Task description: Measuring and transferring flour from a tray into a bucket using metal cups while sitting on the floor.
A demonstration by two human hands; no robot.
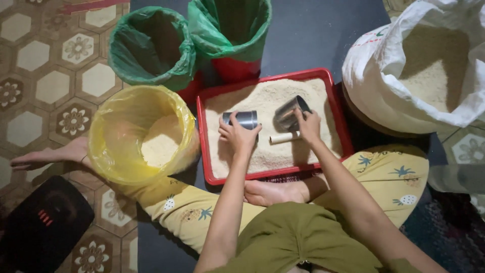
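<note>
Scoop (289, 112): right hand (309, 126) is gripping it over the tray's (333, 108) far edge.
Cup (243, 119): left hand (239, 136) is clasping it at tray centre.

A red tray (202, 132) of pale grain lies before the seated person. Over it, the left hand (239, 135) grips a metal cup (243, 119) — the right hand (308, 125) holds a scoop (289, 114). Left of the tray, a yellow-lined bucket (108, 132); right, an open white sack (374, 81).
</note>
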